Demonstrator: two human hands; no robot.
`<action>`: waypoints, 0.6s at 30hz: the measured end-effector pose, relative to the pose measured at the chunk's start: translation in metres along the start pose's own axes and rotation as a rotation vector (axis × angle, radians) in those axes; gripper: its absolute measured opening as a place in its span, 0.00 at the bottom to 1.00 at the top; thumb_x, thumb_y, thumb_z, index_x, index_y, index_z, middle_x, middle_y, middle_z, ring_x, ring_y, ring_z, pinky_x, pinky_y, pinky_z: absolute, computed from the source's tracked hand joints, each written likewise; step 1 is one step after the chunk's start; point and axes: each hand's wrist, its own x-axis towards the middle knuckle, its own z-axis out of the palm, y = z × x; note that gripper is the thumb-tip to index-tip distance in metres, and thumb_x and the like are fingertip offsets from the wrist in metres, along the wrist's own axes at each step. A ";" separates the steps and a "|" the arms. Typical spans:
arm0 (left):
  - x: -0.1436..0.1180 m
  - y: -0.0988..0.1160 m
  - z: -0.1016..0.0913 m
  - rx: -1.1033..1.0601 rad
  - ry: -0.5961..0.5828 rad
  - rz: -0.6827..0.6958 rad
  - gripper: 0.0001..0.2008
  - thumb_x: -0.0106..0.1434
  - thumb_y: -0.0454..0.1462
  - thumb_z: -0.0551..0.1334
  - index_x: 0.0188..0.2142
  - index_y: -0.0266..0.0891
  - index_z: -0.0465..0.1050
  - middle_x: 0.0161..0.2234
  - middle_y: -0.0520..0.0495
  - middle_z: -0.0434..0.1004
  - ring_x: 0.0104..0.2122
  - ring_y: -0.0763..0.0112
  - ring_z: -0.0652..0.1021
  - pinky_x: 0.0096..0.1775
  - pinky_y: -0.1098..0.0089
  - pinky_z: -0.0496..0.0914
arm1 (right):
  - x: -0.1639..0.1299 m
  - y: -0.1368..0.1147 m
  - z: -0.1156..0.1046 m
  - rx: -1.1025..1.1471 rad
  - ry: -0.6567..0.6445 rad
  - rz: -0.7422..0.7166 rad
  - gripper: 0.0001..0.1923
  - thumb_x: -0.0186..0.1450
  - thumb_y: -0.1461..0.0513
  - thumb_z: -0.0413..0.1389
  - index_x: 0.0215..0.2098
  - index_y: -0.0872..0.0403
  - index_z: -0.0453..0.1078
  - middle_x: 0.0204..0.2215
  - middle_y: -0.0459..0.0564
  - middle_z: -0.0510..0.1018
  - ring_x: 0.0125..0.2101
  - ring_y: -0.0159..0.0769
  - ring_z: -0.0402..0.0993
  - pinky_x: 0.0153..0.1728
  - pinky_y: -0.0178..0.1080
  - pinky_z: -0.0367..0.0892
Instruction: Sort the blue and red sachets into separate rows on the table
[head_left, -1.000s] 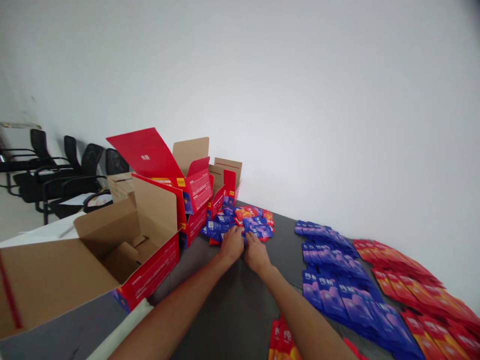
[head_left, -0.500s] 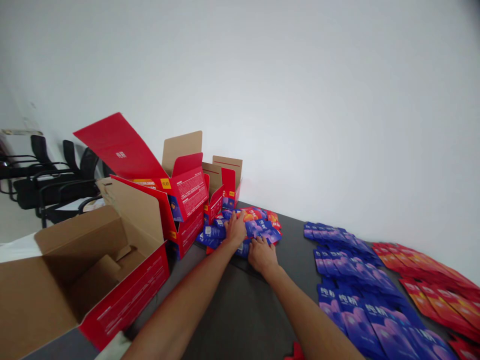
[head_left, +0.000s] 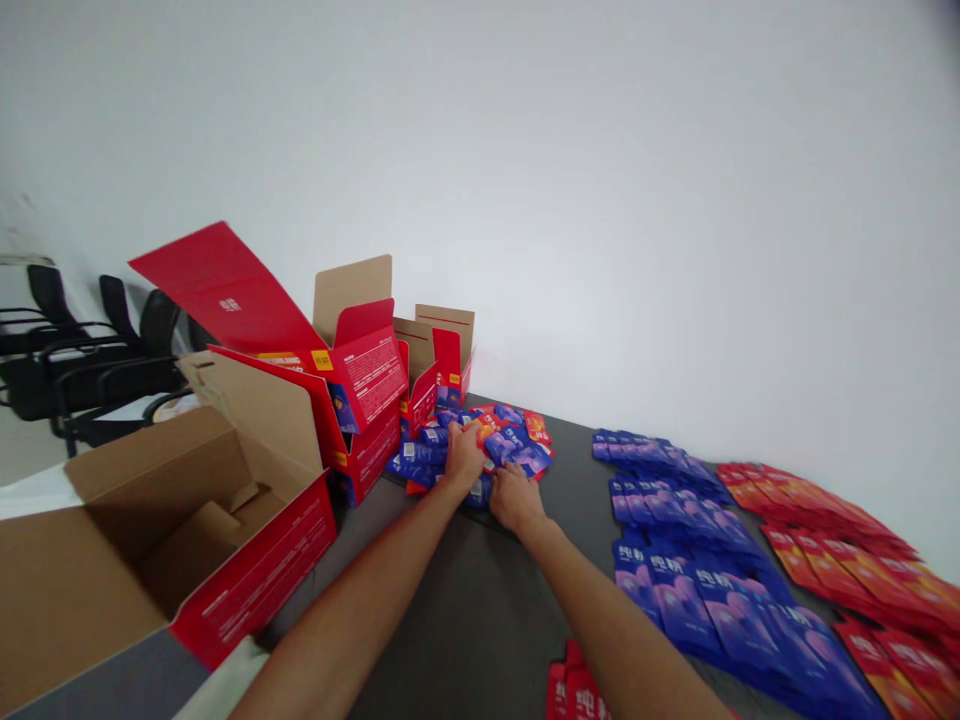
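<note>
From the left, open red cartons [head_left: 330, 400] stand beside a loose heap of blue and red sachets [head_left: 510, 445] at the dark table's [head_left: 465, 610] far end. The left hand [head_left: 463, 455] curls over sachets on the heap; its grip is hidden. The right hand [head_left: 515, 497] presses flat on the heap's near edge. Neat blue rows [head_left: 675, 560] and red rows [head_left: 840, 560] lie further right, and a careless sweep could likely scatter slippery sachets into them.

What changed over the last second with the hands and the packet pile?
The left hand moved from the near edge of the mixed pile of packets further into it, then drew back slightly; the right hand stayed at the pile's near edge. Both rest on packets; a firm grip cannot be made out. The open red boxes, blue rows and red rows lie as before.
</note>
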 end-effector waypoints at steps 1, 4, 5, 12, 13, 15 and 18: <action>-0.005 0.000 -0.003 -0.013 0.011 0.005 0.26 0.54 0.27 0.60 0.54 0.36 0.70 0.49 0.42 0.67 0.47 0.63 0.70 0.55 0.67 0.64 | -0.003 -0.002 -0.002 0.004 0.004 -0.009 0.19 0.69 0.60 0.41 0.47 0.55 0.72 0.58 0.58 0.68 0.59 0.47 0.59 0.54 0.47 0.59; -0.024 -0.001 -0.017 -0.036 0.029 0.009 0.26 0.52 0.26 0.59 0.52 0.37 0.71 0.47 0.44 0.69 0.45 0.64 0.70 0.54 0.68 0.64 | -0.013 -0.008 -0.009 0.017 0.011 -0.028 0.18 0.69 0.61 0.42 0.47 0.55 0.72 0.57 0.57 0.69 0.58 0.44 0.62 0.54 0.44 0.59; -0.031 -0.002 -0.023 -0.043 0.037 0.009 0.26 0.52 0.26 0.59 0.52 0.38 0.71 0.46 0.44 0.69 0.44 0.65 0.70 0.54 0.68 0.65 | -0.018 -0.011 -0.012 0.022 0.011 -0.032 0.18 0.69 0.62 0.42 0.46 0.55 0.72 0.56 0.57 0.70 0.57 0.43 0.63 0.54 0.43 0.60; -0.085 -0.002 -0.074 -0.008 -0.010 -0.017 0.14 0.53 0.28 0.58 0.40 0.36 0.74 0.41 0.44 0.69 0.38 0.67 0.72 0.48 0.69 0.67 | -0.059 -0.032 -0.030 0.045 -0.003 -0.065 0.14 0.66 0.63 0.46 0.40 0.54 0.74 0.50 0.56 0.73 0.50 0.41 0.69 0.47 0.39 0.64; -0.091 0.000 -0.083 0.001 -0.016 -0.010 0.14 0.53 0.27 0.58 0.39 0.36 0.74 0.41 0.44 0.69 0.37 0.67 0.72 0.47 0.69 0.67 | -0.065 -0.035 -0.034 0.049 -0.005 -0.068 0.14 0.66 0.63 0.46 0.39 0.54 0.74 0.49 0.57 0.73 0.49 0.41 0.70 0.46 0.39 0.64; -0.104 0.005 -0.099 0.015 -0.015 0.008 0.14 0.53 0.26 0.57 0.39 0.38 0.74 0.40 0.45 0.69 0.37 0.68 0.72 0.46 0.70 0.68 | -0.078 -0.041 -0.042 0.060 -0.002 -0.073 0.14 0.66 0.64 0.46 0.39 0.55 0.74 0.48 0.57 0.74 0.47 0.40 0.71 0.46 0.38 0.64; -0.123 0.014 -0.120 0.022 -0.003 0.025 0.15 0.53 0.25 0.56 0.37 0.39 0.74 0.39 0.46 0.69 0.37 0.68 0.72 0.46 0.70 0.67 | -0.099 -0.050 -0.055 0.084 0.013 -0.083 0.15 0.67 0.65 0.45 0.39 0.55 0.74 0.48 0.58 0.74 0.47 0.39 0.71 0.47 0.37 0.63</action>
